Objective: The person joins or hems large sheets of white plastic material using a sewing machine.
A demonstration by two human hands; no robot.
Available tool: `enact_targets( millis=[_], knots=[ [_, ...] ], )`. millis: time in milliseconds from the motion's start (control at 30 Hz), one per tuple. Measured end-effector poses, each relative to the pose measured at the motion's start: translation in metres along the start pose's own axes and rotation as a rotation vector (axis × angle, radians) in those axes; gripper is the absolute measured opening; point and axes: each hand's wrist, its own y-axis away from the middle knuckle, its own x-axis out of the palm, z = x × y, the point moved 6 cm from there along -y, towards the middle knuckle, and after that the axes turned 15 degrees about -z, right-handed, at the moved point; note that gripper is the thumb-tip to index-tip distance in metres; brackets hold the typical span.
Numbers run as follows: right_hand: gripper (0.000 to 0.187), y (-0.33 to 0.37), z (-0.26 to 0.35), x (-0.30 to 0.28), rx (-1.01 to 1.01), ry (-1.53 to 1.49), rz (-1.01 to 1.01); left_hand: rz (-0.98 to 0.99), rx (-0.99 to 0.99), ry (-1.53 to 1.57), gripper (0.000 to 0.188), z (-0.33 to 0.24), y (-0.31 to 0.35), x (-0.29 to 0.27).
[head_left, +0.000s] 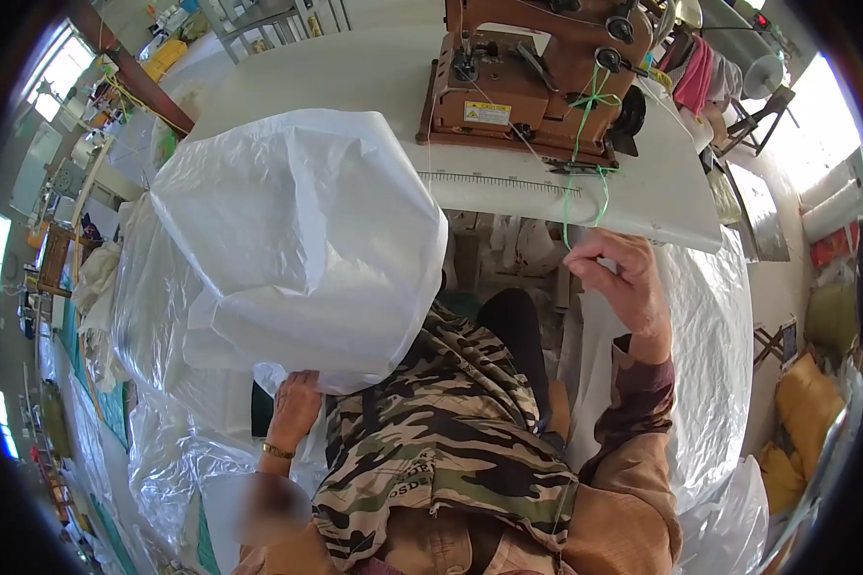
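Note:
A large white plastic bag (pixel 336 211) spreads over the left front of the table and hangs past its edge. My left hand (pixel 295 410) is closed on the bag's lower edge, with the fingertips partly hidden by the plastic. At the right, in front of the table edge, my right hand (pixel 623 273) pinches the end of a thin green string (pixel 567 216). That string runs up to the brown sewing machine (pixel 523 91), where it is tied in a bow. A small pair of dark snips (pixel 575 169) lies at the foot of the machine.
A ruler scale (pixel 508 182) runs along the front of the white table (pixel 326 72). Clear plastic sheeting (pixel 710 335) hangs at my right, and more plastic (pixel 177 441) is piled at my left. A camouflage apron (pixel 441 422) covers my lap.

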Motion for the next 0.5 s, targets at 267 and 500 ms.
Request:
enact_targets(
  millis=[267, 500],
  knots=[
    [0.010, 0.012, -0.014, -0.023, -0.175, 0.802, -0.349, 0.115, 0.079, -0.071, 0.025, -0.056, -0.028, -0.074],
    [0.028, 0.007, -0.070, 0.118, 0.091, -0.035, -0.140, -0.381, 0.479, 0.047, 0.030, -0.144, -0.129, -0.152]
  ],
)
